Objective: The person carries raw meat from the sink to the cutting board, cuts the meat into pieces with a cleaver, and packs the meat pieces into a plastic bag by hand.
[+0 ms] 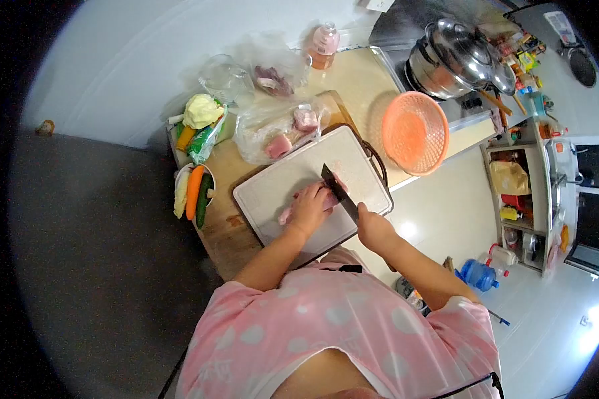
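Note:
A white cutting board (273,183) with a dark rim lies tilted on the wooden counter. On it is a piece of raw pink meat (329,199), partly covered by my left hand (309,208), which presses on it with fingers together. My right hand (374,228) is closed round the handle of a dark-bladed knife (341,191). The blade rests at the right side of the meat, close to my left fingertips. Behind the board, a clear plastic bag (253,136) holds two pink meat chunks.
An orange basket (415,133) stands right of the board, with a steel pot (446,60) on the stove beyond. At the left are a bowl with a carrot (194,191) and cucumber (205,203), and a cabbage (201,111). A bottle (325,45) stands at the back.

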A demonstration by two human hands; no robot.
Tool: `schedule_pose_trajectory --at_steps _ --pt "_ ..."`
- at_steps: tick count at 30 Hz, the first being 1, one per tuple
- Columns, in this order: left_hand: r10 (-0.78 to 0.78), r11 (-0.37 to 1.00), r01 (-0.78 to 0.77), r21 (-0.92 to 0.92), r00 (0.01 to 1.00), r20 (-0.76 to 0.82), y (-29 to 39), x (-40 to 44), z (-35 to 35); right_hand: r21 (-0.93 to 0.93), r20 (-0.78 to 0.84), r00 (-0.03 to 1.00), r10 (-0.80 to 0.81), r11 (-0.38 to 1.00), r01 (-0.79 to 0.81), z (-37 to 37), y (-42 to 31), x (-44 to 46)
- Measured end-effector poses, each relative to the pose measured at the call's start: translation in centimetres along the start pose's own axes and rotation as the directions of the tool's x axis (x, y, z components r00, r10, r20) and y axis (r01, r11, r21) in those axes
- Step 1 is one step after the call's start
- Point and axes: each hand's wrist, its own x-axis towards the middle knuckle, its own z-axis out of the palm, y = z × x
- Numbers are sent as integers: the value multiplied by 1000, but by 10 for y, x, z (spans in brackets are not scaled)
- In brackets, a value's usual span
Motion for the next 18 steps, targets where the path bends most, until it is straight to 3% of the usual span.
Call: schedule_pose_trajectory --at_steps 9,12,18 --pt "5 998 -4 61 1000 -3 4 -2 -7 66 -145 984 -107 991 117 18 -10 68" --pt "7 997 -5 75 1000 -30 2 -2 -5 37 -68 995 -73 996 75 15 -8 44" --pt "-37 999 38 36 999 -10 5 0 -4 -13 -68 996 -60 998 60 27 12 7"
